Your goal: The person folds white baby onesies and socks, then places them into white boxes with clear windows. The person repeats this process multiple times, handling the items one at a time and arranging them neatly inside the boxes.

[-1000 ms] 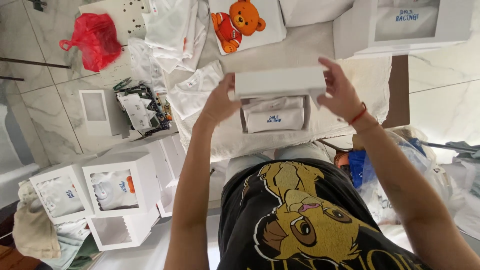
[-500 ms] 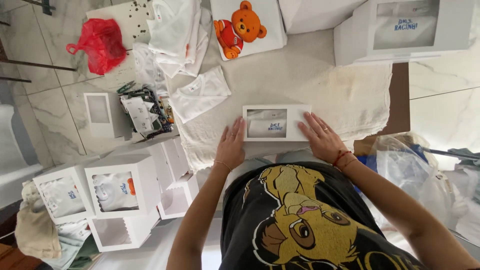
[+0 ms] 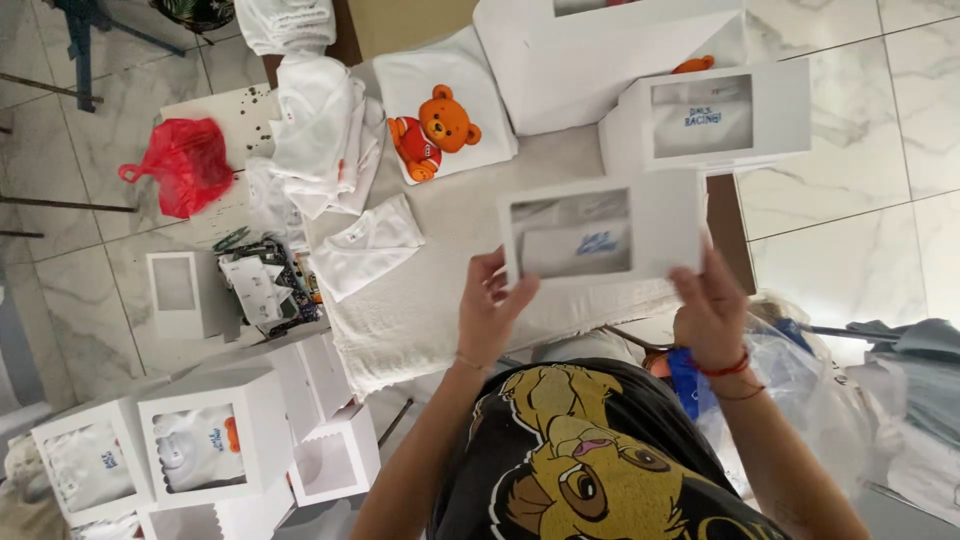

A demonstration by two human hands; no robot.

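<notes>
Hands lifting one white window box above a cloth-covered table.

Biggest on the table (image 3: 420, 320) is one large white box (image 3: 600, 60) at the far edge, with one closed window box (image 3: 705, 120) in front of it. The held window box (image 3: 600, 235) hangs above the table's near edge, folded white cloth showing through its clear panel. Left hand (image 3: 490, 310) pinches its lower left corner, fingers closed on the card; right hand (image 3: 712, 310) grips the lower right edge the same way. Two filled window boxes (image 3: 215, 435) stand on the floor at the left, beside two empty ones (image 3: 335, 455). One bear-print shirt (image 3: 440, 105) and one folded white garment (image 3: 365, 245) lie on the cloth. One red bag (image 3: 185, 165) sits apart.
</notes>
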